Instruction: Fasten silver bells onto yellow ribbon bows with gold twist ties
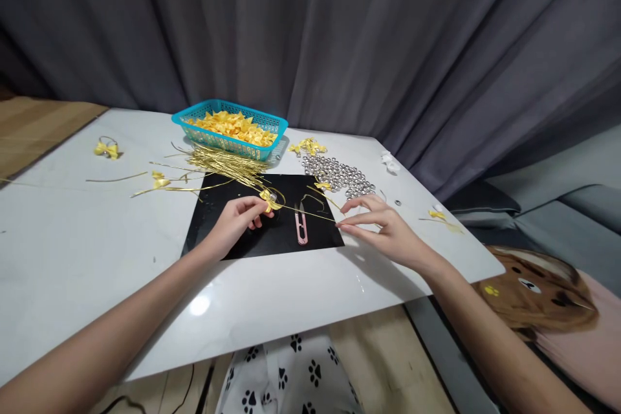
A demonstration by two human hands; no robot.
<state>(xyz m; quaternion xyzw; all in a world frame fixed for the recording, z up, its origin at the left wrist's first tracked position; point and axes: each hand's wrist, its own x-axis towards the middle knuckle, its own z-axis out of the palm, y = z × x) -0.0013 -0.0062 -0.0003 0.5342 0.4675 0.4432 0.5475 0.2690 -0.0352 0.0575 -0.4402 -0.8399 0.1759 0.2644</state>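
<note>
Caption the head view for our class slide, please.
Left hand holds a yellow bow, right hand a gold wire, near pink snips.

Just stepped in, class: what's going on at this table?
The person's left hand pinches a yellow ribbon bow, while the right hand holds a thin gold strand running from it. Pink thread snips lie on the black mat between the hands. Beyond are a teal basket of yellow bows, a heap of gold strands and silver beads.
</note>
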